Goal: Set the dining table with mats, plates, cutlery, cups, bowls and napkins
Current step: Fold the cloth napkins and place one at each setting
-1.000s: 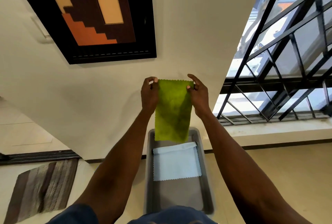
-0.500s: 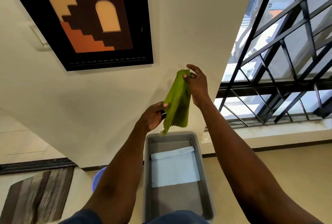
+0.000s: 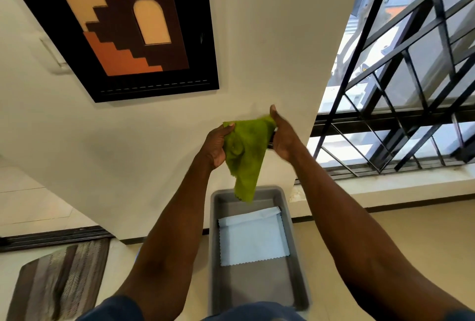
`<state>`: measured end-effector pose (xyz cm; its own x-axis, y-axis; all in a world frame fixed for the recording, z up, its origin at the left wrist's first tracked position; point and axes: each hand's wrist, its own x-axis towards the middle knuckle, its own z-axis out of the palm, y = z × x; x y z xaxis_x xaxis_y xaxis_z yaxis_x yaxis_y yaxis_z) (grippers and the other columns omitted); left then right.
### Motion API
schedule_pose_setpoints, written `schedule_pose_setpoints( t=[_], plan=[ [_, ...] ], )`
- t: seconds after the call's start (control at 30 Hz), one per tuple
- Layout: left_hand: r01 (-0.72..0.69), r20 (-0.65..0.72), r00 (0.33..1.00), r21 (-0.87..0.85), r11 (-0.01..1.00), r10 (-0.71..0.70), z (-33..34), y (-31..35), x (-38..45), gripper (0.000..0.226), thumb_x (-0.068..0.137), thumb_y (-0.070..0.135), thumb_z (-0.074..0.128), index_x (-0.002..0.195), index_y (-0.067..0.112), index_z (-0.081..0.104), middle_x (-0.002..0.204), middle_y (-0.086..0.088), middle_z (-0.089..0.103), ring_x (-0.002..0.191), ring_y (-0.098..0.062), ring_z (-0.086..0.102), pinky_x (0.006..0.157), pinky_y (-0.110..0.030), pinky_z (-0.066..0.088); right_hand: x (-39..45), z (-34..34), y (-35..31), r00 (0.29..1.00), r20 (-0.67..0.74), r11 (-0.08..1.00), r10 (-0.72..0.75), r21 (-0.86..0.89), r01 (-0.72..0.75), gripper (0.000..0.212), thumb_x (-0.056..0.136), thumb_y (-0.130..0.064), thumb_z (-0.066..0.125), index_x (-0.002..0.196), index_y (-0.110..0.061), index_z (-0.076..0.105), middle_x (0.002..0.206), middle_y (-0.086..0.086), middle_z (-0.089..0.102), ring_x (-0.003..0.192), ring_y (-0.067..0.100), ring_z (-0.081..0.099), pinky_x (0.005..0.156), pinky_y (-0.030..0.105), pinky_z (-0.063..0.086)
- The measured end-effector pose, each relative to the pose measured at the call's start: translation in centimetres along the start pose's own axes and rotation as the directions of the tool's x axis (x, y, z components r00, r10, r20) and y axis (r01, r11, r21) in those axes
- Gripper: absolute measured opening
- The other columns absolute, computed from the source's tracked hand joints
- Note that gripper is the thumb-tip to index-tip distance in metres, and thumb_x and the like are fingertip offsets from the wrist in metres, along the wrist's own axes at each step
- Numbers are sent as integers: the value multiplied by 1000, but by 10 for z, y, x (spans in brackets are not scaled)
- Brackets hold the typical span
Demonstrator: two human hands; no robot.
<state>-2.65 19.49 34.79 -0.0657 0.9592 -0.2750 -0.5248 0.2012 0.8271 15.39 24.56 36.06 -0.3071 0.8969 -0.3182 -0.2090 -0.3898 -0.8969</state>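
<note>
Head view has both your arms stretched forward, with your 2 hands meeting on a green napkin (image 3: 245, 152) held up in the air in front of the cream wall (image 3: 270, 37). Your left hand (image 3: 217, 147) grips the napkin's upper left corner, thumb on the cloth and fingers curled round behind it. Your right hand (image 3: 281, 134) pinches the upper right corner, fingers closed on the fabric with the thumb pointing up. Between the 2 grips the top edge sags, and the rest of the cloth hangs down to a point.

That hanging point sits above the far end of a grey tray (image 3: 214, 243), which lies lengthwise away from you below your hands; what the tray rests on is hidden. Inside the tray a pale blue napkin (image 3: 253, 237) with zigzag-cut edges lies flat, its far edge folded over, covering the middle of the tray floor.

On the wall to the upper left hangs a black-framed picture (image 3: 133, 27) of brown and orange steps. A window with a black metal grille (image 3: 401, 89) fills the right side. A striped brown mat (image 3: 59, 279) lies on the floor at lower left.
</note>
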Motion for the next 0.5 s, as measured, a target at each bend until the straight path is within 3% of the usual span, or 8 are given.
schedule_pose_setpoints(
  t=[0.1, 0.2, 0.3, 0.4, 0.5],
  plan=[
    [54, -83, 995, -8, 999, -54, -10, -10, 2, 19, 97, 19, 58, 108, 3, 63, 105, -20, 69, 90, -31, 67, 73, -42, 58, -9, -4, 49, 984, 77, 984, 161, 68, -166, 66, 85, -63, 59, 125, -10, 57, 116, 17, 68, 105, 33, 66, 92, 47, 53],
    [133, -133, 983, 61, 989, -124, -27, -19, 4, 26, 99, 19, 55, 116, 0, 62, 121, -26, 63, 90, -30, 66, 82, -45, 53, -17, -1, 69, 984, 45, 964, 171, 200, -177, 35, 90, -36, 65, 107, -5, 68, 101, 18, 72, 90, 32, 69, 80, 40, 56],
    [179, -91, 982, 181, 967, -165, -47, -26, 1, 39, 100, 14, 53, 137, 2, 51, 131, -23, 59, 96, -29, 66, 90, -45, 54, -11, -6, 77, 989, -35, 970, 142, 202, -133, 4, 87, -14, 66, 89, -11, 62, 91, 15, 67, 84, 31, 64, 74, 37, 56],
    [215, -30, 976, 311, 926, -217, -58, -33, -7, 40, 96, 7, 58, 135, 9, 53, 126, -17, 64, 98, -27, 68, 82, -40, 59, -4, -16, 84, 984, -126, 988, 129, 101, -117, 30, 86, 1, 63, 112, -11, 55, 104, 14, 61, 94, 29, 59, 81, 42, 52],
    [215, -6, 974, 327, 920, -226, -64, -41, -9, 48, 92, 1, 62, 137, 11, 52, 130, -17, 62, 104, -29, 67, 85, -40, 58, -6, -20, 89, 978, -148, 989, 146, 49, -140, 42, 86, 6, 61, 123, -11, 53, 109, 15, 60, 95, 28, 58, 73, 36, 53]
  ],
)
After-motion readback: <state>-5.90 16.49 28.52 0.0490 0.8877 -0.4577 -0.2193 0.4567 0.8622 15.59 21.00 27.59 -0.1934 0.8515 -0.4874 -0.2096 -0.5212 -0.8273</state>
